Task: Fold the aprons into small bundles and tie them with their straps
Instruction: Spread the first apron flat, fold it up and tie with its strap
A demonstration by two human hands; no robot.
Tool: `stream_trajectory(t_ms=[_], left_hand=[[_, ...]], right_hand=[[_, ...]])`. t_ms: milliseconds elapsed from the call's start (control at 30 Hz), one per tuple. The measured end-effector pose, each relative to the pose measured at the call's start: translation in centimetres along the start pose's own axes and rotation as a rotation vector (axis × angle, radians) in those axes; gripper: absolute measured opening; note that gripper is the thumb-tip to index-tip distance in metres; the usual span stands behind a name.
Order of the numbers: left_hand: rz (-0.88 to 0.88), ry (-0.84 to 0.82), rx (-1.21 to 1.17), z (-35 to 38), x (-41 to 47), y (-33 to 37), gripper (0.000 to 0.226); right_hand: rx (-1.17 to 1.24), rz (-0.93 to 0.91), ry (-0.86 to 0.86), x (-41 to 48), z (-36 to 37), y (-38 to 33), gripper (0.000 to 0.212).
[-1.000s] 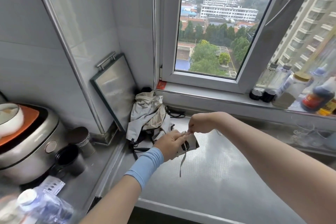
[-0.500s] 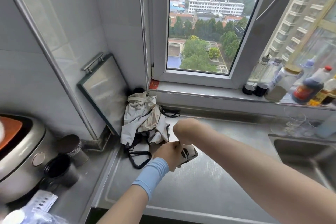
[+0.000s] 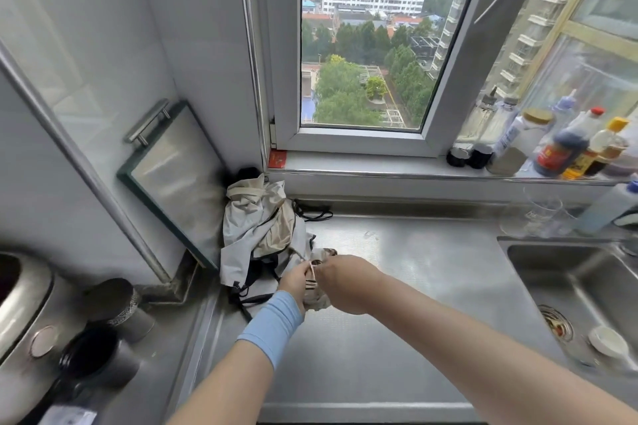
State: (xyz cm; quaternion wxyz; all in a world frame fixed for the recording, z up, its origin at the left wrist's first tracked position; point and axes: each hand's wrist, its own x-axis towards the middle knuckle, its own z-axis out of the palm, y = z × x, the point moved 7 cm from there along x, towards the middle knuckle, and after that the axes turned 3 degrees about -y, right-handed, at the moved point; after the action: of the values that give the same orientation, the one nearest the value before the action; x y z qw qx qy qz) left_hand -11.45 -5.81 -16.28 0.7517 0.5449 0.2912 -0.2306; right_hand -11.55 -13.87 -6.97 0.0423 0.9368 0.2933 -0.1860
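Observation:
A small folded apron bundle (image 3: 317, 300), pale with dark stripes, sits low over the steel counter between my hands. My left hand (image 3: 293, 281), with a blue wrist sleeve, grips the bundle from the left. My right hand (image 3: 340, 281) curls over it from the right and pinches a thin pale strap (image 3: 312, 267) wound round the bundle. Behind them, in the corner under the window, lies a heap of loose grey and beige aprons (image 3: 259, 228) with black straps trailing onto the counter.
A glass cutting board (image 3: 172, 179) leans on the left wall. A rice cooker (image 3: 20, 314) and dark cups (image 3: 117, 310) stand at the left. The sink (image 3: 587, 286) is at the right. Sauce bottles (image 3: 566, 145) line the window sill.
My hands have come together on the bundle. The dangling strap seen a second ago now lies wound round it. My view has shifted right, bringing the sink in.

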Motion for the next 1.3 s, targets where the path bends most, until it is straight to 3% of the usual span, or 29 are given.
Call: stream_trajectory(t_ms=[133, 200, 367, 533, 600, 633, 800, 933, 1133, 1200, 1300], left_hand=[[0.054, -0.029, -0.086, 0.4, 1.5, 0.3, 0.033], [0.097, -0.040, -0.039, 1.1, 1.5, 0.8, 0.033], [0.311, -0.101, 0.255, 4.0, 1.0, 2.1, 0.038], [0.492, -0.096, 0.451, 7.2, 0.5, 2.6, 0.029], [0.548, -0.080, 0.478, 7.7, 0.9, 2.7, 0.027], [0.567, -0.070, 0.491, 7.8, 1.4, 2.5, 0.027], [0.571, 0.025, 0.568, 7.8, 4.0, 1.2, 0.021], [0.519, 0.133, 0.545, 7.2, 4.9, -0.1, 0.020], [0.519, 0.231, 0.763, 6.7, 6.4, -2.9, 0.017], [0.454, 0.261, 0.740, 6.4, 6.6, -4.5, 0.015], [0.350, 0.327, 0.579, 5.6, 7.1, -6.6, 0.013]], right_hand=[[0.310, 0.124, 0.168, -0.3, 2.4, 5.2, 0.022], [0.533, 0.239, 0.087, -0.2, 4.0, 7.7, 0.020], [1.351, 0.373, -0.158, -0.2, 6.9, 10.3, 0.015], [1.934, 0.409, -0.248, 1.5, 8.2, 13.4, 0.033], [2.061, 0.367, -0.300, 2.4, 8.7, 14.1, 0.050], [2.039, 0.325, -0.304, 2.9, 8.9, 14.4, 0.055], [1.857, 0.237, -0.158, 4.7, 9.5, 15.9, 0.024], [1.719, 0.233, -0.007, 5.3, 11.1, 17.1, 0.038], [1.428, 0.153, 0.118, 5.1, 13.6, 16.4, 0.053], [1.362, 0.136, 0.099, 4.4, 14.6, 15.9, 0.048], [1.495, 0.181, 0.102, 3.5, 16.3, 15.6, 0.032]])
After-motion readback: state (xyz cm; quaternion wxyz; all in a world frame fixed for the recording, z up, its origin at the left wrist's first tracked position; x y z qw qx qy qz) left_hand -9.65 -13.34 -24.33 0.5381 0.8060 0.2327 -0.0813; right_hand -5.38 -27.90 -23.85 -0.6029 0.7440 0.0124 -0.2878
